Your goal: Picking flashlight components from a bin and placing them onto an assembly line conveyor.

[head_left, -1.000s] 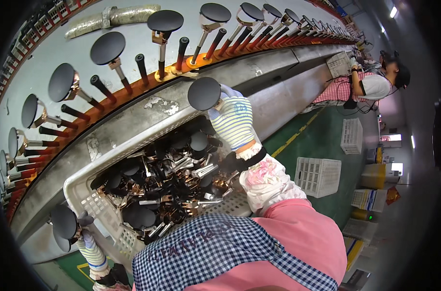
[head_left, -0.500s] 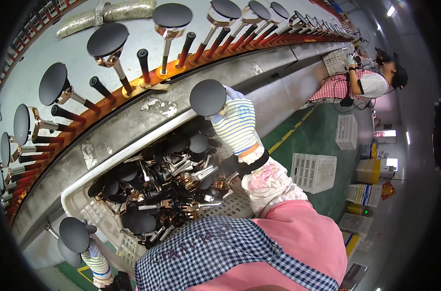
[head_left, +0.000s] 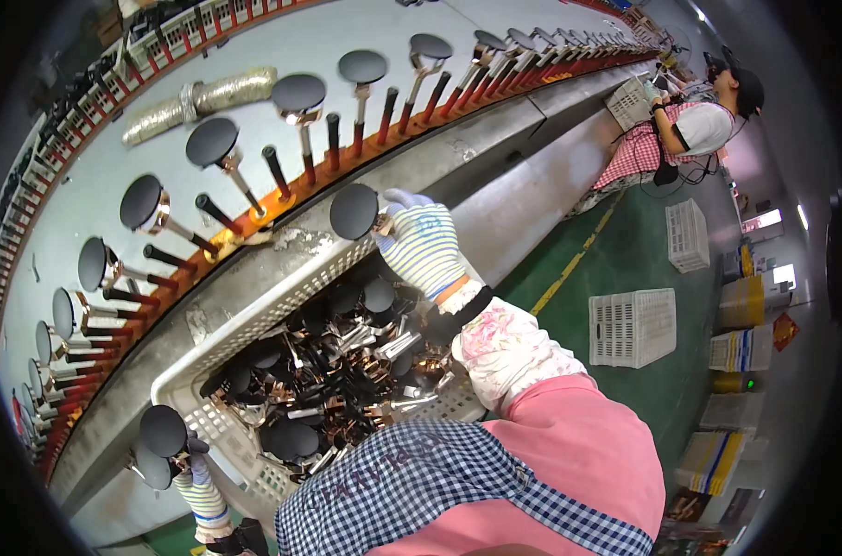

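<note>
My right hand (head_left: 419,236), in a striped knit glove, is closed on a part with a round dark-grey disc (head_left: 355,211) and a copper-coloured bracket. It hangs over the far rim of a white plastic basket (head_left: 215,428), in front of the grey ledge. At the lower left, my left hand (head_left: 198,486), gloved alike, grips two similar disc parts (head_left: 163,431) beside the basket's left end. A tangled heap of such disc parts (head_left: 365,347), with metal stems and copper-coloured brackets, fills the basket. How the fingers close on each part is partly hidden.
Beyond the grey metal ledge (head_left: 458,153) runs a curved orange-red rail (head_left: 337,171) with upright pegs, several carrying disc parts. A silver duct (head_left: 198,102) lies behind it. At the right, a co-worker (head_left: 690,134) stands by the line; white crates (head_left: 632,327) stand on the green floor.
The whole view has shifted, with the rail lower in the picture. My right hand, still holding its part, shows farther left and lower; my left hand shows slightly farther right, its parts still held.
</note>
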Available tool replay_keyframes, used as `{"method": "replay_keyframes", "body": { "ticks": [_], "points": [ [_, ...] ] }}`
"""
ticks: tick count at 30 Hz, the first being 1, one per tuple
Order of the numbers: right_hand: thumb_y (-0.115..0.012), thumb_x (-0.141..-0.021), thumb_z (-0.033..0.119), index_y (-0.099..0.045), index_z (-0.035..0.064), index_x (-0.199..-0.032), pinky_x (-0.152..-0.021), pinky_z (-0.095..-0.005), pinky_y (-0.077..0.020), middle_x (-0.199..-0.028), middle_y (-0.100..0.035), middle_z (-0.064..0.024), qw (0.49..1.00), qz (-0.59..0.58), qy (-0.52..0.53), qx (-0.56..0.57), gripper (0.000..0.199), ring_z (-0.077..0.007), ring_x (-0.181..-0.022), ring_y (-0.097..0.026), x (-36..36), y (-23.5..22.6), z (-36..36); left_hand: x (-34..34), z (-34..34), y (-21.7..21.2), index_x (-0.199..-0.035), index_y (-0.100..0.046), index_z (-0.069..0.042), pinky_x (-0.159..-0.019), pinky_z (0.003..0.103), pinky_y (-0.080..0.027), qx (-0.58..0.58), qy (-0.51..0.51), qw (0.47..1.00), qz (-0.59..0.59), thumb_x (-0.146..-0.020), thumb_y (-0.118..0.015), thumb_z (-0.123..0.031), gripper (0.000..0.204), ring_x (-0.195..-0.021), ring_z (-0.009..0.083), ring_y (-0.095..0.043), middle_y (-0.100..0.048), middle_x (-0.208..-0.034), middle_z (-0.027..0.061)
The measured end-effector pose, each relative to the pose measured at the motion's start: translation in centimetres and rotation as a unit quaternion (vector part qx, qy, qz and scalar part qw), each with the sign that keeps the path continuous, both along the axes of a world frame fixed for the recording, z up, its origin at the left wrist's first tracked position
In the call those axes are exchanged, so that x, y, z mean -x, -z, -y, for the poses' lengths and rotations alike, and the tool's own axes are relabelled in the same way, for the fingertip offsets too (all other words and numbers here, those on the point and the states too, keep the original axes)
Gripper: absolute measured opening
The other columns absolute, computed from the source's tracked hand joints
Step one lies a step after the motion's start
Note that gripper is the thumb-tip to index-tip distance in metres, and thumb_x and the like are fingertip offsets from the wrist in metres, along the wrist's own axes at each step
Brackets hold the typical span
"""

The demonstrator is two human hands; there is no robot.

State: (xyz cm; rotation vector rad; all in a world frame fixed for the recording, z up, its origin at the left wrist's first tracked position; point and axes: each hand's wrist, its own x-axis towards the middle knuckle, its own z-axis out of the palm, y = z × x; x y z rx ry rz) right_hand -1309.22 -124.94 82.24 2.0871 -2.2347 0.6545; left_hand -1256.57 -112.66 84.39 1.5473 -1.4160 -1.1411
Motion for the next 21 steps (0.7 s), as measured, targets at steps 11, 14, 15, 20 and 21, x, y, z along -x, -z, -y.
{"method": "replay_keyframes", "body": {
  "ticks": [11, 14, 15, 20, 21],
  "points": [
    [-0.075, -0.081, 0.029, -0.073, 0.0087, -0.091, -0.088, -0.0457, -0.0496, -0.117, -0.069, -0.0121, 0.999, 0.030, -0.003, -0.033, 0.023, -0.0308, -0.104, -0.066, 6.8, -2.7, 0.7, 4.9, 1.1, -2.4, -0.135, -0.061, 0.000, -0.105, 0.035, -0.045, -0.065, -0.023, 0.996, -0.061, -0.102, -0.067, -0.024, 0.041, -0.115, 0.0167, -0.060, -0.067, -0.122, 0.0060],
    [-0.071, -0.086, 0.036, -0.075, 0.0103, -0.098, -0.087, -0.0451, -0.0494, -0.116, -0.069, -0.0102, 0.999, 0.018, -0.004, -0.028, 0.029, -0.0293, -0.105, -0.066, 9.0, -2.1, 0.8, 8.0, 1.1, -4.9, -0.130, -0.062, -0.002, -0.103, 0.032, -0.046, -0.075, -0.018, 0.995, 0.058, -0.107, -0.058, -0.033, 0.040, -0.115, 0.0158, -0.059, -0.067, -0.121, 0.0073],
    [-0.066, -0.092, 0.042, -0.077, 0.0133, -0.102, -0.091, -0.0423, -0.0506, -0.119, -0.070, -0.0088, 0.990, -0.029, 0.022, -0.139, 0.032, -0.0258, -0.111, -0.065, 9.5, -3.7, 1.3, 8.5, 1.4, -6.0, -0.130, -0.062, -0.002, -0.103, 0.032, -0.046, -0.080, -0.019, 0.994, 0.071, -0.107, -0.058, -0.033, 0.040, -0.115, 0.0158, -0.059, -0.067, -0.121, 0.0073],
    [-0.059, -0.097, 0.044, -0.079, 0.0190, -0.105, -0.096, -0.0383, -0.0518, -0.122, -0.070, -0.0103, 0.980, 0.001, -0.035, -0.195, 0.033, -0.0251, -0.114, -0.065, 13.2, -5.8, 2.8, 8.4, -2.0, -7.8, -0.134, -0.059, -0.007, -0.066, 0.016, -0.042, -0.088, -0.037, 0.995, 0.019, -0.108, -0.058, -0.026, 0.032, -0.080, 0.0007, -0.051, -0.064, -0.114, -0.0044],
    [-0.059, -0.096, 0.045, -0.079, 0.0191, -0.101, -0.091, -0.0422, -0.0514, -0.116, -0.070, -0.0101, 0.986, -0.013, -0.039, -0.159, 0.033, -0.0263, -0.109, -0.066, 14.1, -4.9, 3.3, 9.6, -2.7, -9.1, -0.133, -0.060, -0.008, -0.066, 0.016, -0.042, -0.092, -0.045, 0.995, 0.006, -0.108, -0.058, -0.027, 0.031, -0.081, 0.0013, -0.051, -0.064, -0.114, -0.0048]
  ]
}}
